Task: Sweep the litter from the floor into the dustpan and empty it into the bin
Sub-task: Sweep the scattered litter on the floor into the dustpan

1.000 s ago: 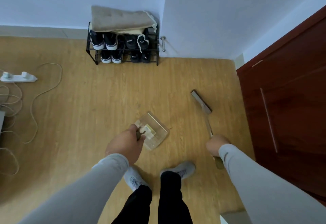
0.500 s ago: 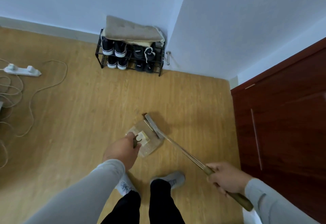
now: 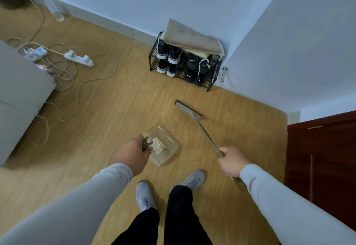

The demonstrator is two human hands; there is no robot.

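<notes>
A clear plastic dustpan point(image 3: 167, 151) lies on the wooden floor just ahead of my feet, with a pale yellowish piece of litter point(image 3: 159, 144) inside it. My left hand point(image 3: 131, 153) grips the dustpan's dark handle. My right hand point(image 3: 232, 160) grips the wooden handle of a long broom. The broom's head point(image 3: 187, 108) rests on the floor up and to the right of the dustpan, clear of it. No bin is in view.
A black shoe rack point(image 3: 185, 65) with a folded beige cushion on top stands in the wall corner. A white power strip point(image 3: 79, 58) and looping cables lie at the left beside a grey sofa point(image 3: 19, 98). A dark red door point(image 3: 323, 163) is at the right.
The broom head was at the dustpan's mouth half a second ago and has swung away up and to the right. The view has turned left, revealing the sofa.
</notes>
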